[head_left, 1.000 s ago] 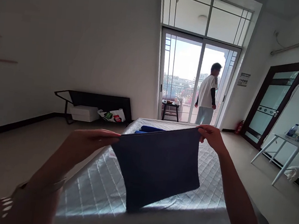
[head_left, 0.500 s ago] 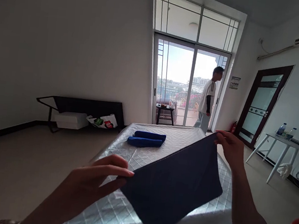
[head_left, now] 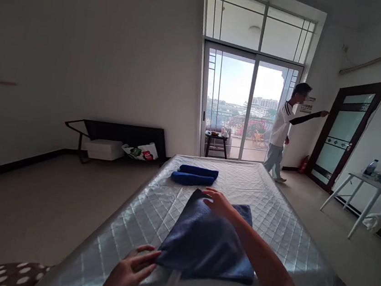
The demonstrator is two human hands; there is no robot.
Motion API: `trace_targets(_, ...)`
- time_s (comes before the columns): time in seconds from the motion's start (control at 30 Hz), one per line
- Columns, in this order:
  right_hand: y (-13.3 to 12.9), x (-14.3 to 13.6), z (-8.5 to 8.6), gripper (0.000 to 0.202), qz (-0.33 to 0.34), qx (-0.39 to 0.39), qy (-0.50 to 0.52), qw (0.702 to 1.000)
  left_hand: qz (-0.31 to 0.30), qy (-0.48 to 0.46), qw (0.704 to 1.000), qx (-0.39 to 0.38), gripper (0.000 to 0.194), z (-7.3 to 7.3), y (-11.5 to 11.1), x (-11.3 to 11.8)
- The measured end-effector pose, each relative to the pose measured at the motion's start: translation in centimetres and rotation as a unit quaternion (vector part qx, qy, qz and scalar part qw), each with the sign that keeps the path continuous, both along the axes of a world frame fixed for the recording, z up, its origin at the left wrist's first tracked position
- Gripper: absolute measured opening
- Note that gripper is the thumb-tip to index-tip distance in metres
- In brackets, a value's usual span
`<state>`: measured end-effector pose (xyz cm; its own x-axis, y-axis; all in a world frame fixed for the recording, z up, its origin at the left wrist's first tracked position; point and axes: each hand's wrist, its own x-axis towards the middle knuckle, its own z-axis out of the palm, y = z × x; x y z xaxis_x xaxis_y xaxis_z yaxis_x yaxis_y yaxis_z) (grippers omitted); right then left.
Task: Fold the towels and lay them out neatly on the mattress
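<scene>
A dark blue towel point(head_left: 204, 250) lies spread on the near part of the bed, with soft folds across it. At its near left corner, my left hand point(head_left: 131, 267) has its thumb and fingertips closed on the edge. My right hand point(head_left: 221, 205) reaches over the towel to its far edge. Its fingers are apart and touch the cloth by the far left corner, and the forearm crosses above the towel's right side. Farther back on the bed, two rolled blue towels point(head_left: 193, 179) lie side by side.
The bed point(head_left: 132, 228) has a shiny quilted silver cover. Another person point(head_left: 279, 130) walks by the glass sliding door, one arm stretched toward the brown door point(head_left: 345, 133). A white table point(head_left: 375, 182) with bottles stands right; a black bench point(head_left: 125, 138) is at the left wall.
The towel came down from the air onto the bed. My right hand moved left to its far edge; my left hand lowered. The other person moved right and raised an arm.
</scene>
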<state>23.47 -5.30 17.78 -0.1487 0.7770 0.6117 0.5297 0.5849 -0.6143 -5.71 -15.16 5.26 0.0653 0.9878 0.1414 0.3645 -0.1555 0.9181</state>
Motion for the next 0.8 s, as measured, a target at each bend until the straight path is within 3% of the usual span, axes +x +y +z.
trace_targets(0.07, -3.2, 1.0, -3.1, 0.023, 0.022, -0.033, -0.034, 0.999, 0.0, 0.015, 1.0, -0.017, 0.049, -2.4, -0.3, -0.7)
trace_targets(0.13, -6.7, 3.4, -6.0, 0.017, 0.02, -0.085, -0.101, 0.991, 0.023, 0.054, 0.998, 0.001, 0.044, -3.4, -0.6, -0.9)
trace_targets(0.27, -14.1, 9.2, -10.6, 0.012, -0.041, -0.176, -0.208, 0.961, 0.079, 0.113, 0.988, 0.068, 0.038, -3.2, -1.2, -0.4)
trace_targets(0.37, -18.4, 11.7, -12.3, 0.027, -0.045, -0.194, -0.218, 0.955, 0.09, 0.12, 0.983, 0.105, 0.04, -2.9, -1.6, 0.2)
trace_targets(0.47, -20.6, 12.1, -12.6, 0.042, -0.051, -0.173, -0.223, 0.958, 0.081, 0.137, 0.976, 0.151, 0.047, -2.7, -1.9, 0.4)
trace_targets(0.57, -21.0, 11.8, -12.1, 0.031, -0.046, -0.136, -0.235, 0.961, 0.065, 0.158, 0.965, 0.199, 0.051, -1.9, -1.9, 0.2)
trace_targets(0.8, -20.4, 12.3, -9.3, 0.034, -0.074, -0.017, -0.247, 0.966, 0.061, 0.202, 0.944, 0.253, 0.058, 1.7, -1.9, -0.2)
